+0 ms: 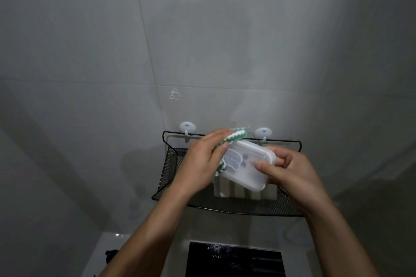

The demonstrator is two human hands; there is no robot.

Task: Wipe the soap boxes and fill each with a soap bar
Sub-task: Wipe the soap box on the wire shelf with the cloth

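left grip (200,159): pinches knitted green-white cloth (227,139) | right grip (290,171): holds translucent rounded soap box (245,164)

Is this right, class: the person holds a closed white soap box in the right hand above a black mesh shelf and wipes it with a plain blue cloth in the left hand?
Not quite. In the head view the cloth is green and white, not plain blue. The rest stands: the right hand holds the closed white soap box above the black mesh shelf, and the left hand wipes it.

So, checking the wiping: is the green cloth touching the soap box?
Touching. Head view shows the left hand pressing the green cloth against the soap box edge.
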